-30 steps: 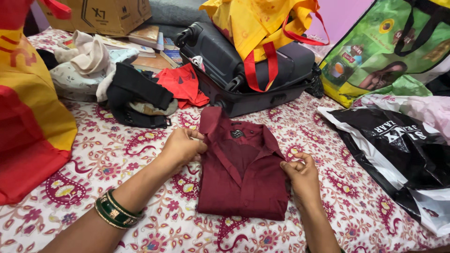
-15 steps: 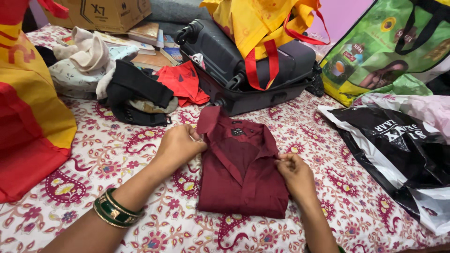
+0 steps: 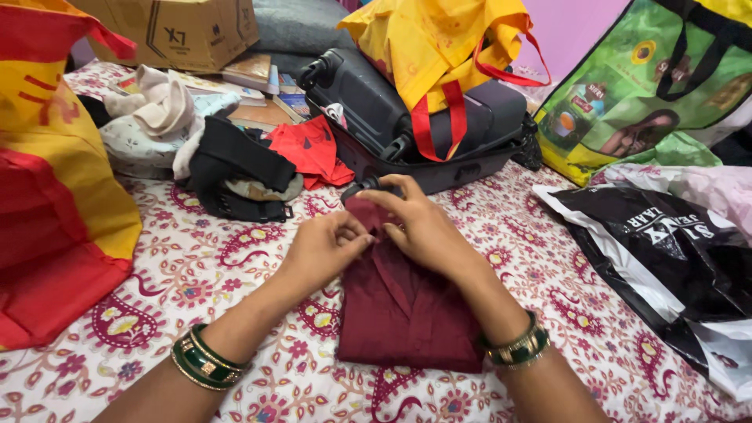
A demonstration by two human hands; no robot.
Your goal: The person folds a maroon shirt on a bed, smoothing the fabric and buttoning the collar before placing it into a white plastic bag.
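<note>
Setting: Paisley-printed bedsheet (image 3: 196, 282) in red, maroon and cream covers the bed we look down on, crowded with bags and clothes
Shirt: maroon shirt (image 3: 403, 313) lies folded into a neat rectangle on the sheet, directly in front of us, collar end pointing away
Left hand: our left hand (image 3: 321, 251) pinches the collar edge, fingers closed on the cloth; green and gold bangles sit on the wrist
Right hand: our right hand (image 3: 419, 223) is laid over the collar, fingers curled around the fabric at the top (we cannot tell how firmly it grips)
Behind: dark grey suitcase (image 3: 407, 117) lies open just past the shirt, with a yellow cloth bag (image 3: 427, 43) with red straps resting on it
Left side: black garment (image 3: 235, 168) and red cloth (image 3: 309, 149) lie near, with a large red and yellow bag (image 3: 55, 196) at the edge
Right side: black plastic bag (image 3: 674, 251) lies well apart from the shirt, with a green printed bag (image 3: 650, 86) behind it
Risk: we judge that tugging at the collar could pull the fold loose, since both hands work at one end and nothing holds the lower hem
</note>
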